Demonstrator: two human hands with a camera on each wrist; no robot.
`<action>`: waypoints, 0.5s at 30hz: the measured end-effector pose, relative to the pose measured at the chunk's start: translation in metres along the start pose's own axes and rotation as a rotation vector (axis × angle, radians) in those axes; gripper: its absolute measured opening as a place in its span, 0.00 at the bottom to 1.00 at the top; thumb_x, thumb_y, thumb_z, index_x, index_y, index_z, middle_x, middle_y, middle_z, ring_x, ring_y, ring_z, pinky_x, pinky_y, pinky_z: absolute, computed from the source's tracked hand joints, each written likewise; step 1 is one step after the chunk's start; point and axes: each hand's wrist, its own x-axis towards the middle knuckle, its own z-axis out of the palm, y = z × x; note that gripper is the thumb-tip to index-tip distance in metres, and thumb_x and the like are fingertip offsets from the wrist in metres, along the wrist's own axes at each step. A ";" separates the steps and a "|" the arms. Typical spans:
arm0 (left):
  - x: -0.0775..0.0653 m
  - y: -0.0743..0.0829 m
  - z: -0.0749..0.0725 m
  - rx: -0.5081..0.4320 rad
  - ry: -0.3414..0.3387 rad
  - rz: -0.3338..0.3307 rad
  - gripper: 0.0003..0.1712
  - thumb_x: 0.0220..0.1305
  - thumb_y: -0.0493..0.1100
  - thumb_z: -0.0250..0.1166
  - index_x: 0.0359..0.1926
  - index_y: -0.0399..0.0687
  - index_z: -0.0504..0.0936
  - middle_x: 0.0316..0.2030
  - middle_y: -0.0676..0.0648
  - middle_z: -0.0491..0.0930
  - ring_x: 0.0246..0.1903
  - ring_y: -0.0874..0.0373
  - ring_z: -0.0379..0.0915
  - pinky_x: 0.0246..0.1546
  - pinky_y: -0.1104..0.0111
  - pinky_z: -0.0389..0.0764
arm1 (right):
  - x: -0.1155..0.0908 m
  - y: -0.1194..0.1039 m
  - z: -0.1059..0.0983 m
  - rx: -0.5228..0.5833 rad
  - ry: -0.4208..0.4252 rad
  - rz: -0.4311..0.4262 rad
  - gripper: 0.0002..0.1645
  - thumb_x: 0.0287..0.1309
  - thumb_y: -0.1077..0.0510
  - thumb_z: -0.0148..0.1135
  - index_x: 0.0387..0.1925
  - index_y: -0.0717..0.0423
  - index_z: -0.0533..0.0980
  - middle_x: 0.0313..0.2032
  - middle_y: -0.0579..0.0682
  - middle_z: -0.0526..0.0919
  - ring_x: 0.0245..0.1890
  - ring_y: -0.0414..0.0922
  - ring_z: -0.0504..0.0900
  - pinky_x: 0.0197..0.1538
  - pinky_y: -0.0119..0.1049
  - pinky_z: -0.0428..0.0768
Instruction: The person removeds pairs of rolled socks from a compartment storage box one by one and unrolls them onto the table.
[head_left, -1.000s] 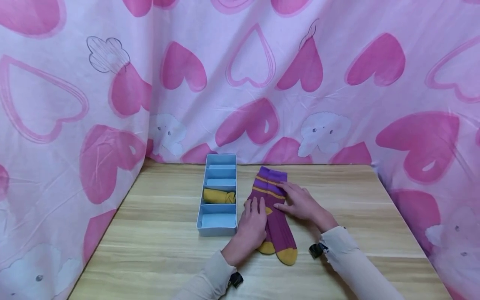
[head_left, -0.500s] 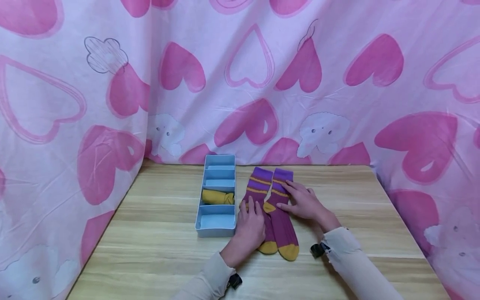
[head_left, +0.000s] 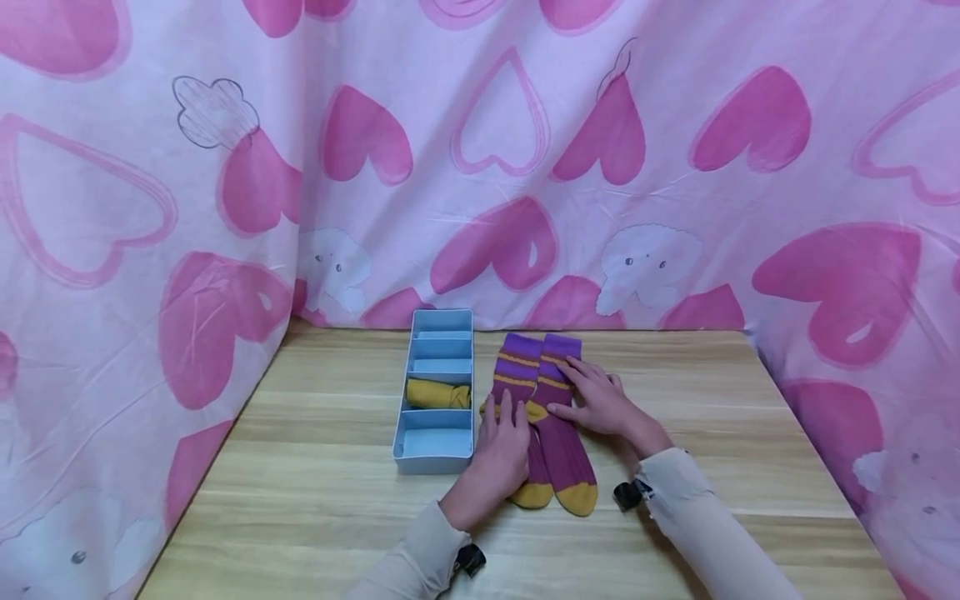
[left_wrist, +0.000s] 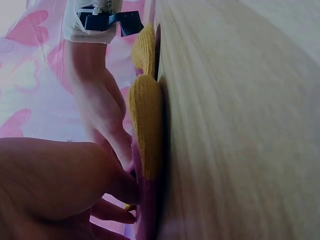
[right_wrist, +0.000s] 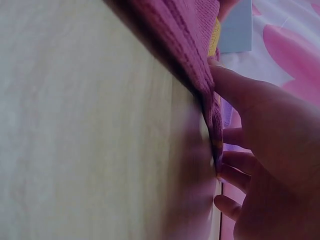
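Sock shift: since a second ago the right sock (head_left: 558, 442) has slid farther and to the right; the cuffs, overlapped then, now lie side by side.
Blue box (head_left: 433, 464): I see it at the left of the work, its four compartments running near to far on the table (head_left: 300, 483).
Mustard roll (head_left: 438, 394): it sits in the second compartment from the near end.
Left hand (head_left: 501, 454): just right of the box, fingers slightly apart and clamped on nothing; they rest across the left sock (head_left: 517, 371) around its heel.
Sock pair: both lie flat, cuffs far, toes near, heels pointing left; the right heel overlaps the left sock.
Right hand (head_left: 603, 404): thumb and fingers spread, touching the right sock along its right edge, no grip that I can make out.
Pair step: I judge this as straightening and aligning the two.
Next nudge: I'd want the left sock held still under light fingers while the right is squared to it, since its toe sits slightly nearer.
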 end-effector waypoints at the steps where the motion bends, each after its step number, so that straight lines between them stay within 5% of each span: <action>1: 0.000 0.000 -0.001 -0.017 -0.007 0.002 0.42 0.71 0.42 0.71 0.80 0.35 0.66 0.82 0.29 0.57 0.80 0.26 0.54 0.75 0.42 0.74 | 0.001 0.000 0.000 0.003 -0.002 0.002 0.58 0.67 0.30 0.69 0.85 0.53 0.59 0.84 0.64 0.59 0.82 0.69 0.57 0.74 0.76 0.56; 8: -0.003 0.001 -0.012 -0.096 -0.015 0.052 0.46 0.72 0.37 0.70 0.83 0.36 0.58 0.83 0.31 0.55 0.82 0.29 0.52 0.76 0.44 0.72 | 0.005 0.003 -0.002 0.032 -0.020 0.010 0.58 0.67 0.29 0.69 0.85 0.51 0.59 0.85 0.63 0.57 0.84 0.68 0.55 0.76 0.77 0.53; 15: -0.011 -0.008 -0.033 -0.209 0.111 0.191 0.35 0.80 0.41 0.63 0.81 0.39 0.65 0.78 0.36 0.68 0.77 0.42 0.69 0.69 0.54 0.81 | 0.006 0.002 -0.002 0.105 0.017 -0.019 0.52 0.69 0.34 0.70 0.83 0.51 0.63 0.84 0.64 0.59 0.84 0.68 0.54 0.77 0.76 0.51</action>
